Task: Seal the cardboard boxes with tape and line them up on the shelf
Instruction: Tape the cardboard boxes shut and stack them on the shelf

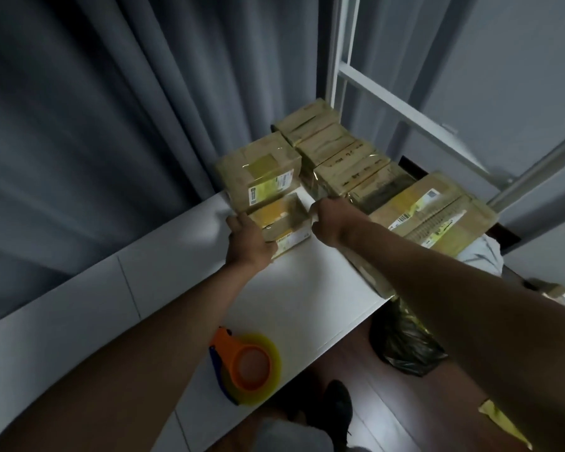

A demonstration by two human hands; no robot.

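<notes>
Now lining up: left hand [247, 238] gripping small taped box [282, 223] on white shelf [307, 288], right hand [328, 223] curled at its right edge, grasp unclear. Next, snug against far box [258, 169].

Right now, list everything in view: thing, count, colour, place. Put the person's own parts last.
small box: one, brown, taped, on the white shelf's far end, held at both sides.
other boxes: several, brown, rowed behind and to the right.
shelf: one, white surface.
tape dispenser: one, orange with a clear roll, near edge of shelf.
curtain: grey, left and behind.
frame: white bars, upper right.
black bag: one, on the floor under the shelf edge.
left hand: grips the small box's left side.
right hand: fingers curled at its right side.
</notes>
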